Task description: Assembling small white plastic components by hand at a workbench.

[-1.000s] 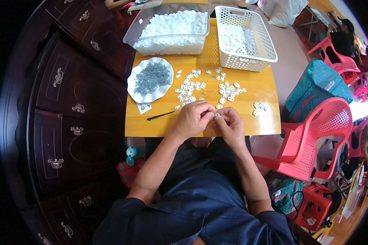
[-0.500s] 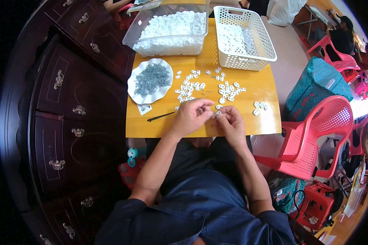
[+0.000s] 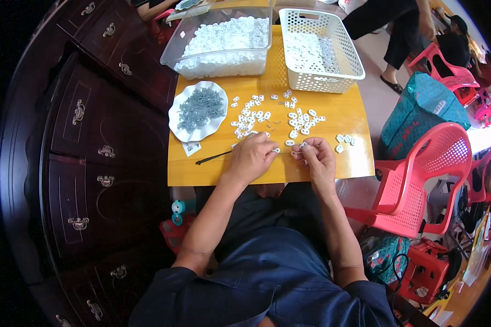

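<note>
My left hand [image 3: 254, 158] rests on the yellow table [image 3: 316, 169] with its fingers pinched on a small white plastic piece at its fingertips. My right hand [image 3: 315, 158] is beside it, fingers curled around another small white piece [image 3: 302, 145]. The two hands nearly touch. Several loose white pieces [image 3: 267, 115] lie scattered on the table just beyond both hands. A white plate of small grey metal parts [image 3: 197, 109] sits to the far left of my left hand.
A clear tub of white pieces [image 3: 223, 41] and a white perforated basket [image 3: 319, 50] stand at the far table edge. A thin black tool [image 3: 213, 158] lies left of my hands. Dark wooden cabinets are on the left, red plastic chairs [image 3: 420, 180] on the right, a person standing beyond.
My hands have stayed together at the table's near edge, with only small finger movements on the white pieces. The view has shifted slightly.
</note>
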### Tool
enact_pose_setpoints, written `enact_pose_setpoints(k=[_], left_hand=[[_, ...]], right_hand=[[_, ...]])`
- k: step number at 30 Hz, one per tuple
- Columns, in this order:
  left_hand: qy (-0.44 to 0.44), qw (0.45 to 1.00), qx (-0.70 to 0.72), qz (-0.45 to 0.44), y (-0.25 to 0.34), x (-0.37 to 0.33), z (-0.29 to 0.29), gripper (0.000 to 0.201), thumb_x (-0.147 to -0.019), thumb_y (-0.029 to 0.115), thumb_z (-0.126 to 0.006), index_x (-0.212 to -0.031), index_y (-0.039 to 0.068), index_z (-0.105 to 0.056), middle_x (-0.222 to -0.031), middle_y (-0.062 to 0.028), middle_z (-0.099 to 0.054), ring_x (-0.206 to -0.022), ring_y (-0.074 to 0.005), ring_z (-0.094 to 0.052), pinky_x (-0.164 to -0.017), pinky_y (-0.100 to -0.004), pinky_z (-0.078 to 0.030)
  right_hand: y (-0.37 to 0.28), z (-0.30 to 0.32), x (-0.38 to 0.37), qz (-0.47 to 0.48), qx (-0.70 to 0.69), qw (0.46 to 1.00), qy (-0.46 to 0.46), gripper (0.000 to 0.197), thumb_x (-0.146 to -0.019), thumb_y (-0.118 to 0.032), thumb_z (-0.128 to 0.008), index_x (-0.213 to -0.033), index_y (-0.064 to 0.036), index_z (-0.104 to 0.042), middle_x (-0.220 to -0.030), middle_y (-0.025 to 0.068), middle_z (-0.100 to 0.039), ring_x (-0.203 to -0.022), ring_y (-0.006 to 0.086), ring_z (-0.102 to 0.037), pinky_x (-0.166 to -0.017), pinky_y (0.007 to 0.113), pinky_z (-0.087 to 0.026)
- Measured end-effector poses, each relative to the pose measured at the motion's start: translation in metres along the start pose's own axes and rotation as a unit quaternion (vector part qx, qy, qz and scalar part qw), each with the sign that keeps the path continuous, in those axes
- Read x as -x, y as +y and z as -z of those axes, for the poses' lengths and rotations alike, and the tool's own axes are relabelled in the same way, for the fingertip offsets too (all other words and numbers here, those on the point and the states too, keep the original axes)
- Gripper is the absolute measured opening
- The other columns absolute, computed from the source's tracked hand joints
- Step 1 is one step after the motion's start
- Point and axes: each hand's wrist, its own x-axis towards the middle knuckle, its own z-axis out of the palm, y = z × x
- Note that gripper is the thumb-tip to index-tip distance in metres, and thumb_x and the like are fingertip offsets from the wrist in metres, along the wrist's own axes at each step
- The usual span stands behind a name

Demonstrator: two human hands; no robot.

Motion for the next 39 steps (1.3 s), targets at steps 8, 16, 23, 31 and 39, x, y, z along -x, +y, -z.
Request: enact_pose_setpoints(k=[8, 16, 23, 31, 39], left_hand=[[0.013, 1.000, 0.005, -0.024, 0.000, -0.003, -0.002, 0.014, -0.088, 0.014, -0.073, -0.091, 0.004, -0.064, -0.090, -0.0117, -0.064, -0.091, -0.0342, -0.065, -0.076, -0.0450, -0.053], [0.031, 0.979, 0.196, 0.044, 0.009, -0.002, 0.010, 0.008, -0.090, 0.002, -0.069, -0.098, 0.000, -0.069, -0.085, -0.0107, -0.070, -0.075, -0.0203, -0.068, -0.066, -0.0316, -0.053], [0.065, 0.960, 0.271, -0.003, 0.013, -0.004, 0.012, 0.019, -0.092, -0.001, -0.066, -0.111, -0.001, -0.071, -0.088, -0.0077, -0.070, -0.078, -0.0111, -0.066, -0.067, -0.0250, -0.052], [0.035, 0.933, 0.349, 0.079, 0.006, 0.000, 0.003, 0.016, -0.093, 0.002, -0.065, -0.108, 0.000, -0.070, -0.093, -0.0096, -0.072, -0.082, -0.0161, -0.070, -0.068, -0.0284, -0.055], [0.048, 0.938, 0.342, 0.028, 0.006, -0.003, 0.005, 0.015, -0.093, 0.000, -0.064, -0.105, 0.000, -0.072, -0.091, -0.0096, -0.071, -0.082, -0.0173, -0.070, -0.066, -0.0286, -0.055]], right_hand=[[0.004, -0.001, 0.002, -0.004, 0.010, 1.000, -0.005, 0.011, -0.105, -0.013, -0.058, -0.112, -0.0057, -0.055, -0.101, 0.0081, -0.074, -0.083, 0.0099, -0.067, -0.072, 0.021, -0.050], [-0.001, -0.007, 0.006, -0.027, 0.018, 0.999, -0.009, 0.013, -0.104, -0.010, -0.059, -0.114, -0.0020, -0.056, -0.102, 0.0096, -0.073, -0.086, 0.0107, -0.066, -0.082, 0.024, -0.053], [0.001, -0.013, 0.009, -0.030, -0.001, 0.999, -0.027, 0.013, -0.105, -0.011, -0.058, -0.114, -0.0019, -0.056, -0.101, 0.0080, -0.072, -0.087, 0.0107, -0.065, -0.082, 0.024, -0.053], [0.003, -0.014, 0.011, -0.034, 0.012, 0.999, -0.029, 0.015, -0.105, -0.012, -0.058, -0.116, -0.0022, -0.057, -0.101, 0.0075, -0.072, -0.087, 0.0101, -0.065, -0.081, 0.024, -0.052], [0.009, -0.012, 0.011, -0.026, 0.023, 0.998, -0.051, 0.017, -0.104, -0.012, -0.060, -0.117, -0.0026, -0.056, -0.102, 0.0065, -0.071, -0.088, 0.0103, -0.065, -0.081, 0.024, -0.052]])
